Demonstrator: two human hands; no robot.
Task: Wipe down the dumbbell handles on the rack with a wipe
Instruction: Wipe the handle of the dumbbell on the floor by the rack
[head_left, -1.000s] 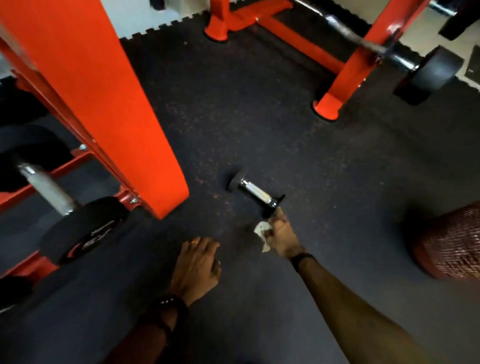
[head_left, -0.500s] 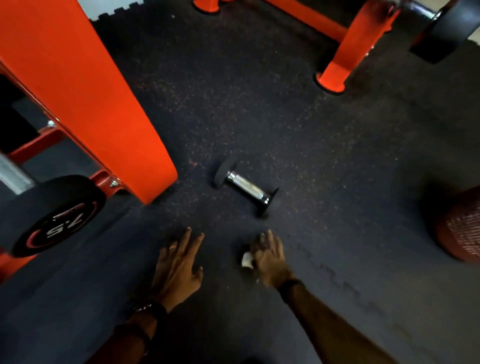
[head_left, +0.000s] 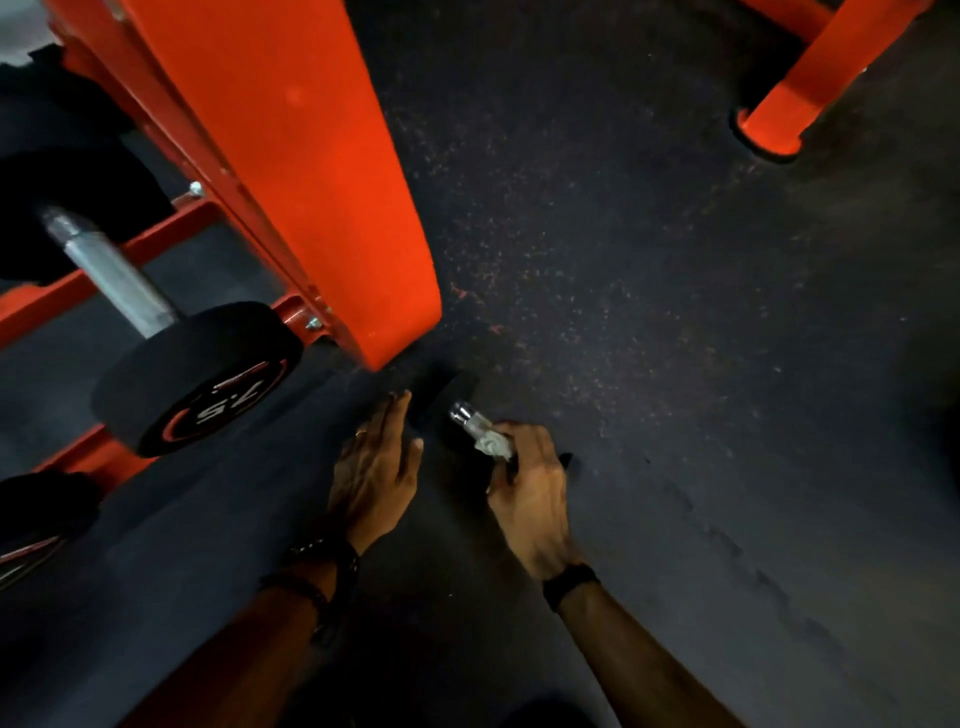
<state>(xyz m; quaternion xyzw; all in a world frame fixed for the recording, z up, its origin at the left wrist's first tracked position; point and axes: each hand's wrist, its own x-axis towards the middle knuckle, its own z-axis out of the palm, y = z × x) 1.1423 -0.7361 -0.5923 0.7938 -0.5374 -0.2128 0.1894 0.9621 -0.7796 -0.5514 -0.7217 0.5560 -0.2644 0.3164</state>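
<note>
**Wiping the small dumbbell where it lies on the floor**

Crouching over the dark speckled rubber floor (head_left: 649, 312), the person works on a small dumbbell with a chrome handle and black heads (head_left: 464, 414) that lies just near the foot of the big orange steel rack upright (head_left: 311, 171), not up on the rack itself. The right hand (head_left: 530, 483) curls round the handle with a crumpled white wipe (head_left: 492, 445) bunched between fingers and metal, presumably so the cloth wraps the bar and can be slid or twisted along it. Only the far end of the chrome shows beyond the wipe; the near head is mostly hidden by that hand.

The left hand (head_left: 375, 467) lies flat with its fingers straight and close together, fingertips reaching toward the far black head. It looks placed to stop the dumbbell rolling, though whether it actually touches the head I cannot tell.

To the left, a larger black rubber dumbbell marked 7.5 (head_left: 197, 379) rests on the rack's orange rails, its steel handle angled away; it probably awaits the same treatment.
</note>
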